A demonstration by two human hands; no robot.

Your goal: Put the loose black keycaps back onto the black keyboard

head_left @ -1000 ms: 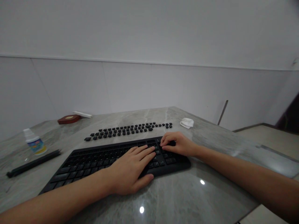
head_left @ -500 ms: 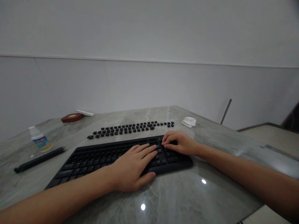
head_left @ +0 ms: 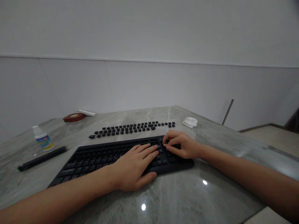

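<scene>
You have one keyboard, one bottle, one black bar, one red-brown box, one white strip, one white cloth and dozens of loose keycaps, too small to count exactly.

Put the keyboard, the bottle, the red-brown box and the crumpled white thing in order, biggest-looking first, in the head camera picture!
1. Keyboard, by far
2. Bottle
3. Red-brown box and crumpled white thing: these look too alike in size to rank.

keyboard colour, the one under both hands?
Black: the keyboard shows best in the head view.
</scene>
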